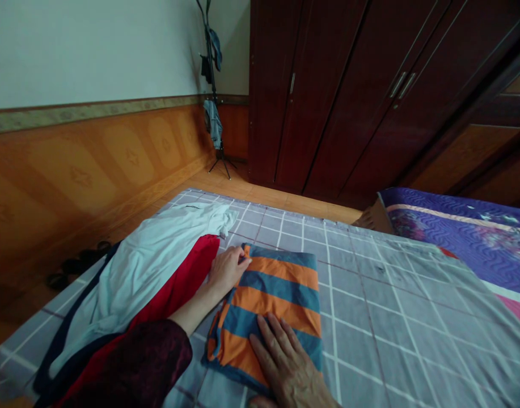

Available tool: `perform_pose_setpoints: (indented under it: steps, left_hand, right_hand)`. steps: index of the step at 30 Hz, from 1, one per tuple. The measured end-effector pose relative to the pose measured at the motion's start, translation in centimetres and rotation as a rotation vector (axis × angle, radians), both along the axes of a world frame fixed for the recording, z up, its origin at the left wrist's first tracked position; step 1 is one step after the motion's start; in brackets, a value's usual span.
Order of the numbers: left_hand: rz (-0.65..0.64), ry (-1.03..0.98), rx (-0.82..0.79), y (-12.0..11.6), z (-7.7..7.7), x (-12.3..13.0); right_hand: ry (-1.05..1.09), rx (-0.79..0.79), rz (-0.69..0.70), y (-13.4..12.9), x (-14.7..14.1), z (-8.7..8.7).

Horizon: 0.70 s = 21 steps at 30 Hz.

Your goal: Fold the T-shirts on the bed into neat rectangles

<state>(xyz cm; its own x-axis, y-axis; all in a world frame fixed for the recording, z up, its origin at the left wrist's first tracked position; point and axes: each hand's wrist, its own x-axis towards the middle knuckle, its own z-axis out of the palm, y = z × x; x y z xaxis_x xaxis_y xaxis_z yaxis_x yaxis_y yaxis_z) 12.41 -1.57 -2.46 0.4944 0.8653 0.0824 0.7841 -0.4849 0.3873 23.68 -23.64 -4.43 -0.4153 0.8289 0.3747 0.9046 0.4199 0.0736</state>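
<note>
A folded cloth with orange and blue-grey stripes (280,294) lies on the grey checked bed sheet (353,317). My left hand (228,269) pinches the cloth's far left corner between thumb and fingers. My right hand (285,357) rests palm down on the near part of the cloth, its fingers stretched out. Left of the cloth, a pale mint garment (153,255) is spread over a red one (191,269), with dark blue fabric showing along the edge. My left forearm crosses over the red garment.
Beyond the bed stand a dark red wardrobe (323,102) and a coat rack (212,79) with clothes hanging on it. A purple quilted cover (447,221) lies at the right. Dark shoes (79,263) are on the floor at the left.
</note>
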Motion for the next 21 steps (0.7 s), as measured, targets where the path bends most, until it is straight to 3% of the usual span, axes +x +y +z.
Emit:
perform_pose_setpoints:
  steps: [5,9,12,14,16,19,21]
  left_hand:
    - [0.053,0.022,0.025,1.2,-1.4,0.1]
    - [0.026,0.038,0.029,1.6,-0.8,-0.7]
    - [-0.036,0.001,0.08,0.6,0.3,-0.6]
    - [-0.155,-0.076,0.147,-0.8,1.0,-0.2]
    - [-0.369,-0.113,0.168,-2.3,1.3,0.2]
    - [-0.695,-0.005,0.085,-3.8,0.7,0.6]
    - [-0.759,0.085,0.043,-3.8,-0.2,0.6]
  right_hand:
    - [-0.054,0.077,0.005,0.4,0.4,-0.2]
    - [-0.025,0.115,-0.017,0.6,0.4,-0.3]
    - [-0.016,0.156,-0.018,0.8,0.4,-0.9]
    - [-0.001,0.158,-0.014,0.8,0.4,-1.1]
    - [0.016,0.133,-0.015,0.8,0.4,-1.0]
    - [0.007,0.138,-0.014,0.9,0.4,-0.8]
    - [-0.001,0.161,0.034,0.9,0.2,-0.9]
